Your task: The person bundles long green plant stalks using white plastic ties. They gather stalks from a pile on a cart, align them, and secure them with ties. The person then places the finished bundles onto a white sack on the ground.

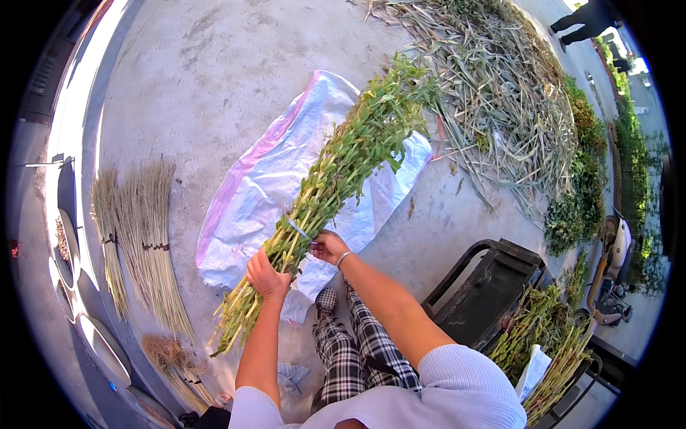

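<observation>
A long bundle of leafy green stalks [350, 157] slants across the middle, leafy tops at the far right and bare yellowish stems near me. My left hand [268, 275] is closed around the stems low on the bundle. A pale blue tie strip [297, 228] crosses the stems just above that hand. On the bundle's right side, my right hand [329, 247] has its fingers curled together at the strip's end; the fingertips are partly hidden by the stems. Under the bundle lies a white woven sack [250, 193] with pink edges, spread on the concrete.
Tied bundles of dry thin stalks [153, 250] lie at left, with root-ended stalks [175, 361] nearer me. Dry leaves [500, 107] are heaped at far right. A black metal-framed seat or cart [486, 286] and more cut stalks [550, 336] are at my right. Another person [586, 25] stands beyond.
</observation>
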The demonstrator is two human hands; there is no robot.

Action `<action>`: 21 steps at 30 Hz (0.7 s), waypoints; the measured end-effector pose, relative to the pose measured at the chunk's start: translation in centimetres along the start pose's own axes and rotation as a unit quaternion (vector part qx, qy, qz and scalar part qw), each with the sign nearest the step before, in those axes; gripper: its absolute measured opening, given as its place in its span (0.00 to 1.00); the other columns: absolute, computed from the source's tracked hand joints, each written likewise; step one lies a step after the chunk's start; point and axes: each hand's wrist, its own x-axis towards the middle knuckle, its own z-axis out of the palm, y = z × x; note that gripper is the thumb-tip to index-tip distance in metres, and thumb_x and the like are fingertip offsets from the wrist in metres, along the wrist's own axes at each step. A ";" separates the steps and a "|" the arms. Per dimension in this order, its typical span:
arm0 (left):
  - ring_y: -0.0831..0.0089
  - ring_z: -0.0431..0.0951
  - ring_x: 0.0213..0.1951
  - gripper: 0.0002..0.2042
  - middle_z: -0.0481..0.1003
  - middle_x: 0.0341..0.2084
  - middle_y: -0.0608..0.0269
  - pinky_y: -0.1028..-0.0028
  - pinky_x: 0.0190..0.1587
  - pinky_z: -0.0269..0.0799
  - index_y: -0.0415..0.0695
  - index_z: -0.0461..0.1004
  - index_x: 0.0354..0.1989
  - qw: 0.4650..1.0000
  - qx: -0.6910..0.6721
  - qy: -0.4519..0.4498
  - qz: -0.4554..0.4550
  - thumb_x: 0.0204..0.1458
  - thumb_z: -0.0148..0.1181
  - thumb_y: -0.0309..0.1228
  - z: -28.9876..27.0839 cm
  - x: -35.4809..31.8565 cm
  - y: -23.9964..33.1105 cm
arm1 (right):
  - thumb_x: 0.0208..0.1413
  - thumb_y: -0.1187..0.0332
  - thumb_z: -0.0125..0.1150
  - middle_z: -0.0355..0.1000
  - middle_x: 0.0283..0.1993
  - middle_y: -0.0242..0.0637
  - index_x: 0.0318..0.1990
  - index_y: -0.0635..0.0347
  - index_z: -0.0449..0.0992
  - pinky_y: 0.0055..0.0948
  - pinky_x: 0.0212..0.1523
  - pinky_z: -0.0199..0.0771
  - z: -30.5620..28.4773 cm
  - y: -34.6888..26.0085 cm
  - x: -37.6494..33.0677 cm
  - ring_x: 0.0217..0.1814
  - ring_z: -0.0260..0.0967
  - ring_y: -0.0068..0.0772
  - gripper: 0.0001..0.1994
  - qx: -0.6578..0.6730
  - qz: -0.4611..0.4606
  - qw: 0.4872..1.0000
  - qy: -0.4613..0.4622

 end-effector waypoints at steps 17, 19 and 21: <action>0.54 0.67 0.51 0.44 0.69 0.47 0.53 0.56 0.49 0.67 0.44 0.58 0.60 0.961 0.085 -0.248 -0.085 0.30 0.74 0.37 18.4 -3.9 -6.7 | 0.56 0.70 0.56 0.68 0.55 0.39 0.61 0.61 0.58 0.27 0.38 0.72 -11.2 6.0 -4.3 0.46 0.71 0.29 0.25 0.082 -0.017 0.996 0.038; 0.52 0.68 0.50 0.40 0.70 0.45 0.50 0.57 0.50 0.66 0.42 0.63 0.56 0.958 0.026 -0.270 -0.093 0.31 0.73 0.39 17.3 -6.7 -9.1 | 0.56 0.72 0.55 0.68 0.54 0.40 0.61 0.62 0.58 0.27 0.37 0.73 -10.5 6.7 -7.4 0.45 0.71 0.29 0.25 0.110 -0.026 0.993 0.041; 0.50 0.69 0.49 0.35 0.71 0.43 0.47 0.59 0.52 0.66 0.40 0.68 0.51 0.950 -0.015 -0.299 -0.093 0.31 0.72 0.41 14.0 -10.5 -11.0 | 0.56 0.72 0.54 0.69 0.52 0.41 0.60 0.62 0.59 0.26 0.36 0.73 -10.7 8.1 -11.6 0.43 0.72 0.29 0.24 0.136 -0.033 0.988 0.062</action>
